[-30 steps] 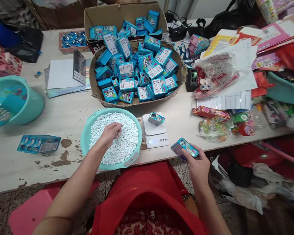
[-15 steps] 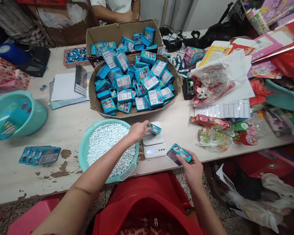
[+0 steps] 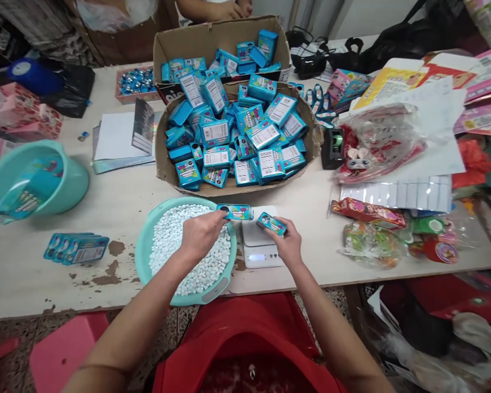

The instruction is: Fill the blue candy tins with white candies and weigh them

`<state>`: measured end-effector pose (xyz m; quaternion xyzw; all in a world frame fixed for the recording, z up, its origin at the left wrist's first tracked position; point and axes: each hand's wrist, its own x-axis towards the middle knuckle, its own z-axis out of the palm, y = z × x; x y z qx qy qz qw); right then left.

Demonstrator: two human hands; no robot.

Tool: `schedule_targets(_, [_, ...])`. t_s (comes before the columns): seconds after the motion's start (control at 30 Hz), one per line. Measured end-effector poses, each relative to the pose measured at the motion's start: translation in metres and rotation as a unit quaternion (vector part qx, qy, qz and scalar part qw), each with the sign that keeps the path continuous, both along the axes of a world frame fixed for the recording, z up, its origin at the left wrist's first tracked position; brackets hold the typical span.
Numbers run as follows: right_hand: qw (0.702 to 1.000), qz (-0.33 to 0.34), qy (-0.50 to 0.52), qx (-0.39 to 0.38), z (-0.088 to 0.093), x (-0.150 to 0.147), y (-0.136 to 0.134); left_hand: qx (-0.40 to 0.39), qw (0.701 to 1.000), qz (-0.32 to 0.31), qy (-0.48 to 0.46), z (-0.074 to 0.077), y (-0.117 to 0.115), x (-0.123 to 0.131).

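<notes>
Currently, left hand (image 3: 201, 236) clamped on one blue printed rectangular box (image 3: 239, 212), right hand (image 3: 289, 244) on a second such box (image 3: 271, 223); one round mint-green basin (image 3: 142, 246) left of one flat white scale (image 3: 257, 258).

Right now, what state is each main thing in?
Left blue box, gripped by the left fingers
Right blue box, gripped by the right fingers
Scale, display lit
Basin, holding white candies
Nearer cardboard box, open, heaped with blue boxes
Bucket, open, holding blue packaging
</notes>
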<state>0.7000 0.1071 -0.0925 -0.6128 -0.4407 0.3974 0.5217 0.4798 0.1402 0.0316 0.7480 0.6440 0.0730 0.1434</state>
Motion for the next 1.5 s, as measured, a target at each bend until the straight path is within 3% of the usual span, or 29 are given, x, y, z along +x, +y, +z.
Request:
schedule_targets(0.07, [0.998,-0.001,-0.053,0.031,0.007,-0.008,0.007,-0.008,1.000,0.010,-0.028,0.010,-0.016,-0.012])
schedule_targets(0.17, [0.984,0.009,-0.147,0.097,0.032,-0.020,-0.004,-0.041,0.994,0.020,-0.098,0.010,-0.043,-0.020])
schedule_targets(0.23, [0.974,0.106,-0.166,0.110,0.051,-0.032,-0.018,-0.060,0.982,0.016,-0.180,0.004,-0.058,-0.022])
schedule_targets(0.3, [0.960,0.215,-0.160,0.081,0.068,-0.046,-0.031,-0.069,0.957,0.050,-0.276,-0.003,-0.070,-0.024])
schedule_targets(0.37, [0.950,0.261,-0.164,0.054,0.080,-0.059,-0.039,-0.068,0.911,0.154,-0.376,-0.009,-0.077,-0.029])
schedule_targets(0.43, [0.944,0.270,-0.180,0.067,0.090,-0.068,-0.042,-0.069,0.830,0.275,-0.480,-0.014,-0.078,-0.036])
schedule_targets(0.53, [0.927,0.285,-0.216,0.113,0.098,-0.077,-0.041,-0.093,0.717,0.347,-0.597,-0.022,-0.073,-0.043])
schedule_targets(0.7, [0.910,0.300,-0.265,0.104,0.098,-0.087,-0.040,-0.163,0.646,0.380,-0.642,-0.028,-0.062,-0.038])
schedule_targets(0.83, [0.923,0.294,-0.233,0.090,0.101,-0.090,-0.043,-0.159,0.624,0.364,-0.673,-0.017,-0.066,-0.038])
schedule_targets(0.9, [0.940,0.279,-0.185,0.060,0.102,-0.090,-0.043,-0.163,0.625,0.340,-0.684,-0.014,-0.069,-0.042])
schedule_targets(0.97, [0.958,0.264,-0.108,0.017,0.100,-0.089,-0.044,-0.152,0.651,0.312,-0.675,-0.015,-0.071,-0.049])
schedule_targets(1.0, [0.965,0.254,-0.063,-0.006,0.097,-0.088,-0.044,-0.137,0.687,0.293,-0.651,-0.018,-0.071,-0.054])
schedule_targets(1.1, [0.974,0.218,0.028,-0.058,0.088,-0.089,-0.042,-0.062,0.850,0.211,-0.478,-0.023,-0.070,-0.071])
schedule_targets(1.17, [0.977,0.199,0.035,-0.060,0.083,-0.094,-0.039,-0.031,0.921,0.144,-0.361,-0.018,-0.070,-0.079])
schedule_targets(1.23, [0.977,0.206,0.028,-0.039,0.080,-0.104,-0.036,-0.038,0.946,0.062,-0.315,-0.003,-0.072,-0.083])
schedule_targets(1.3, [0.969,0.244,0.024,-0.001,0.082,-0.118,-0.036,-0.061,0.950,-0.039,-0.303,0.016,-0.075,-0.083])
schedule_targets(1.37, [0.957,0.285,0.018,0.045,0.088,-0.129,-0.037,-0.054,0.954,-0.095,-0.280,0.036,-0.077,-0.084])
schedule_targets(1.43, [0.952,0.295,-0.002,0.085,0.093,-0.131,-0.036,-0.007,0.965,-0.056,-0.258,0.050,-0.077,-0.096])
schedule_targets(1.5, [0.964,0.239,-0.034,0.108,0.094,-0.118,-0.032,0.060,0.967,0.073,-0.236,0.054,-0.074,-0.121])
